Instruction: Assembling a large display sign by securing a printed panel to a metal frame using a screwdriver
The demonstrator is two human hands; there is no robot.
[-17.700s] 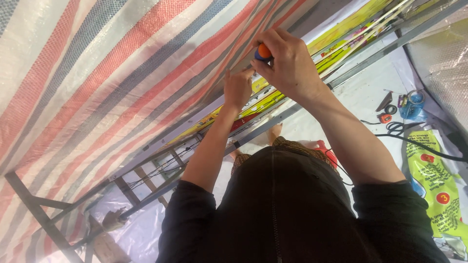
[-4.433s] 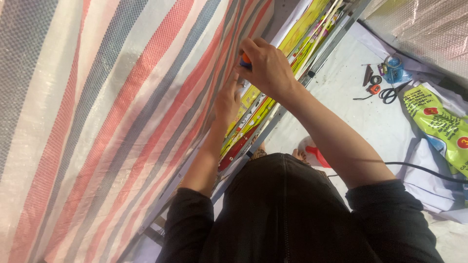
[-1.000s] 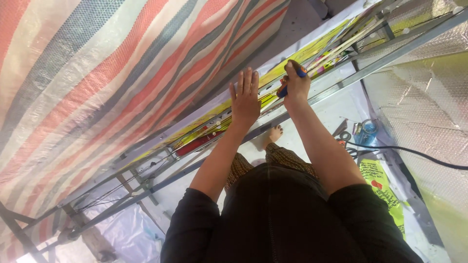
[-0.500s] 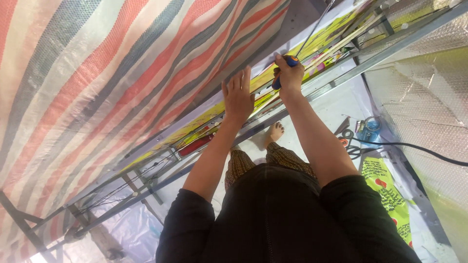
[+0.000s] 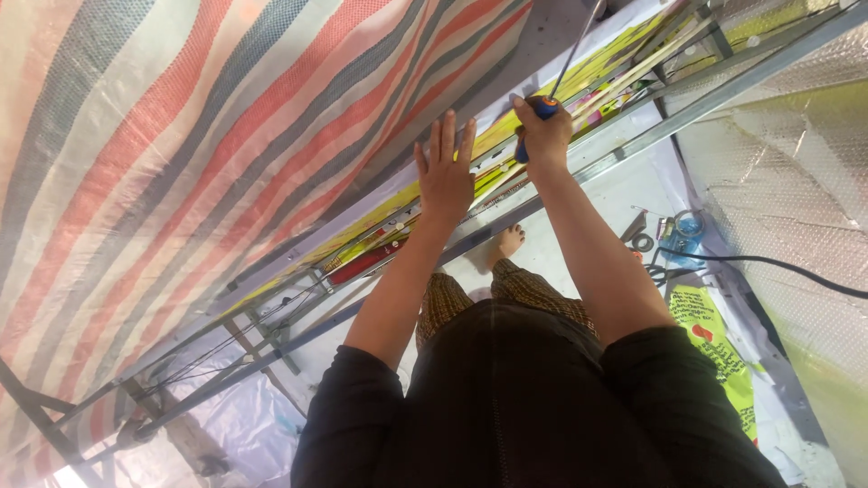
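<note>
Bright diffuse daylight glowing through the striped tarp [image 5: 226, 136] at upper left, soft faint shadows, silvery glare at right edge, wide-angle bending of frame bars, sharp focus.

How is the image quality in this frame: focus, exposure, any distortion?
Head view: hands and sleeves are sharp, the left hand flat against the striped tarp, the right hand closed on a blue-handled screwdriver. The tarp glows, lit from behind, and washes out toward the upper left. The foil sheet at right glares. The wide lens bends the metal frame slightly.
</note>
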